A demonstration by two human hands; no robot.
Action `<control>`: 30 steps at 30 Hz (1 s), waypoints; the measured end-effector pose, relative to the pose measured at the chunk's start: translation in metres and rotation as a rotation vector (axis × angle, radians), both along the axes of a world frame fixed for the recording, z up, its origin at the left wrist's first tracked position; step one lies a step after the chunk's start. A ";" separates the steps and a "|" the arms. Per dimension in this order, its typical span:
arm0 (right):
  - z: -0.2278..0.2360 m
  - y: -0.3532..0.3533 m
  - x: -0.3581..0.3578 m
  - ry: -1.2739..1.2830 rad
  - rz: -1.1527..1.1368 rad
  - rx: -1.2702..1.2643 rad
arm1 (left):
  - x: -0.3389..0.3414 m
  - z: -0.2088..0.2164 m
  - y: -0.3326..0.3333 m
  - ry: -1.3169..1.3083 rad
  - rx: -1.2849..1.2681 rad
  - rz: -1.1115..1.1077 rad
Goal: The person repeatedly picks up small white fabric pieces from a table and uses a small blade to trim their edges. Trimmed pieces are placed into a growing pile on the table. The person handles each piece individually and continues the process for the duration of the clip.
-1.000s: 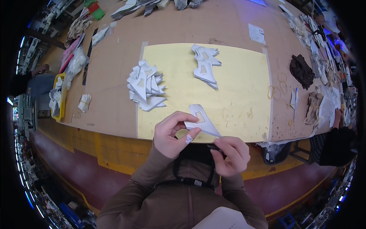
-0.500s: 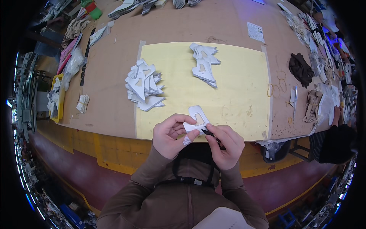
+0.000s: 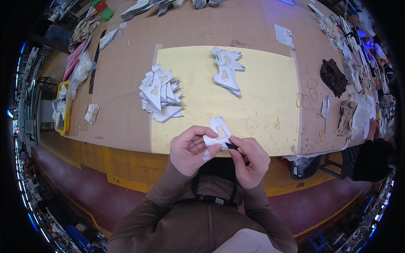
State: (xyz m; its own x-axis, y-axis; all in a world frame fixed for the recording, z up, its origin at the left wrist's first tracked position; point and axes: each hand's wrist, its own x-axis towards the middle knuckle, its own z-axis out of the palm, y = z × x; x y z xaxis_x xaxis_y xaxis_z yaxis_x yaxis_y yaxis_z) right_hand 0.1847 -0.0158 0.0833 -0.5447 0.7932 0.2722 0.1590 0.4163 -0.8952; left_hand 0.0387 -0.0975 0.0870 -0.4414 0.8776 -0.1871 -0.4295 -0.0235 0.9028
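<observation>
A white flat cut piece [image 3: 215,122] with a tan-looking opening and a stitched line around it is held over the front edge of the table. My left hand [image 3: 185,154] pinches its left side between thumb and fingers; a white patch covers part of that thumb. At the piece's lower right, my right hand [image 3: 252,162] is closed around a small black pointed tool [image 3: 231,146]; its exact kind is hard to make out. That hand's fingertips also touch the piece's edge. Similar white pieces lie in a loose pile [image 3: 157,95] at left and a smaller stack [image 3: 226,74] farther off.
A yellow sheet [image 3: 261,101] is taped to the brown-covered table. To the right lie rubber bands [image 3: 303,100], a pen [image 3: 327,114], a dark cloth [image 3: 333,78] and a tan bundle [image 3: 346,118]. A yellow tray [image 3: 67,116] stands at left. Another person's sleeve [image 3: 371,160] shows at right.
The right hand and black tool have shifted very slightly against the piece's lower right edge. My left hand keeps its hold, and the piles stay put.
</observation>
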 end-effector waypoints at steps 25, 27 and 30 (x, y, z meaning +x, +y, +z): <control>0.002 -0.006 -0.004 0.019 0.009 -0.033 | -0.001 -0.003 -0.004 0.046 0.064 -0.012; 0.001 -0.006 -0.005 0.013 0.013 -0.021 | -0.002 -0.004 -0.005 0.053 0.055 -0.003; 0.001 -0.006 -0.006 0.006 0.002 -0.013 | -0.001 -0.005 -0.005 0.056 0.059 0.007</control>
State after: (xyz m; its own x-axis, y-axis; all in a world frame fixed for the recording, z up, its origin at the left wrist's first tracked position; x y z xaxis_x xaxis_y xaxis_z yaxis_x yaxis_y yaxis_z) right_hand 0.1791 -0.0220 0.0843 -0.5443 0.7958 0.2655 0.1529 0.4053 -0.9013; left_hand 0.0379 -0.1023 0.0821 -0.4555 0.8834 -0.1103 -0.3779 -0.0797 0.9224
